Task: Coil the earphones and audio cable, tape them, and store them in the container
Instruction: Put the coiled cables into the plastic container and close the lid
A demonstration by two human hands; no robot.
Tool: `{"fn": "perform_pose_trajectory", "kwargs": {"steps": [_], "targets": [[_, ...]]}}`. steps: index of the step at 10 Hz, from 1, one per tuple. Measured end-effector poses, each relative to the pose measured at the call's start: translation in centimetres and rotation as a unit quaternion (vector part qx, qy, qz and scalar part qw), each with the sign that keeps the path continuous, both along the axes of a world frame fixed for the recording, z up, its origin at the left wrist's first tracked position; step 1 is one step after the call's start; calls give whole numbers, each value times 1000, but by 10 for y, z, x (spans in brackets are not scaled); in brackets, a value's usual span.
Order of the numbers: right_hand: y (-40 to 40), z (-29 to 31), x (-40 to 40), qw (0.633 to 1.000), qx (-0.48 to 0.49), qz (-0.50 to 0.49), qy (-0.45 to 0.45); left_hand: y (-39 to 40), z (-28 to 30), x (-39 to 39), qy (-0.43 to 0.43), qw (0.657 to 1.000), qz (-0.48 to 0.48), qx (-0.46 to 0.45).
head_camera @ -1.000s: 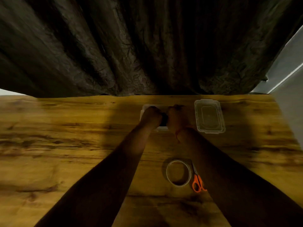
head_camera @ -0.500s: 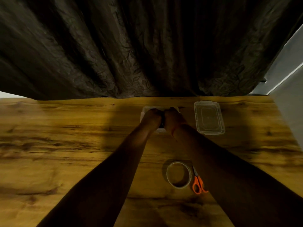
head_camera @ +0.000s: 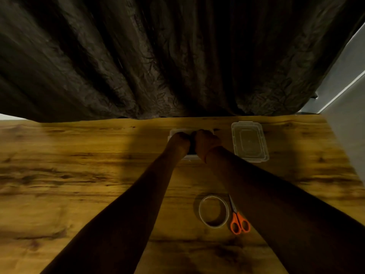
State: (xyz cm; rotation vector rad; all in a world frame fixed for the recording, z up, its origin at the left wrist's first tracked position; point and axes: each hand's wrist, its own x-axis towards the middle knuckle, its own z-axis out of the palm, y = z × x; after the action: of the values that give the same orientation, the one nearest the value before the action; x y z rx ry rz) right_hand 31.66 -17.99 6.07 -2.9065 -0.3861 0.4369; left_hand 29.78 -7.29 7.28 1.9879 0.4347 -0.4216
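Note:
A clear plastic container [head_camera: 191,158] stands at the far middle of the wooden table. Both hands rest over it, fists side by side. My left hand [head_camera: 178,142] and my right hand [head_camera: 206,143] press together on a dark coiled cable bundle [head_camera: 192,148], of which only a narrow strip shows between them. Fingers and most of the container's inside are hidden by the hands. I cannot tell whether the bundle touches the container floor.
The container's clear lid [head_camera: 249,142] lies flat just right of my right hand. A roll of clear tape [head_camera: 214,225] and orange-handled scissors [head_camera: 239,222] lie nearer, beside my right forearm. A dark curtain [head_camera: 177,66] hangs behind the table's far edge.
My two hands have drawn closer together over the container, the right one shifting a little left. Tape, scissors and lid stay where they were.

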Motion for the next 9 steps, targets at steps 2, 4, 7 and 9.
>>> {"fn": "perform_pose_trajectory", "kwargs": {"steps": [2,4,7,9], "targets": [[-40,38,8,991,71,-43,-109,5,-3,8,35,986,55,-151],[-161,8,7,968,87,-215,-95,-14,24,-19,-79,964,159,-199],[-192,-52,-44,926,92,-364,-35,-102,0,-79,-78,983,-151,-67],[-201,-66,-44,916,150,-368,-57,-115,-4,-85,-22,987,-136,-84]]}}
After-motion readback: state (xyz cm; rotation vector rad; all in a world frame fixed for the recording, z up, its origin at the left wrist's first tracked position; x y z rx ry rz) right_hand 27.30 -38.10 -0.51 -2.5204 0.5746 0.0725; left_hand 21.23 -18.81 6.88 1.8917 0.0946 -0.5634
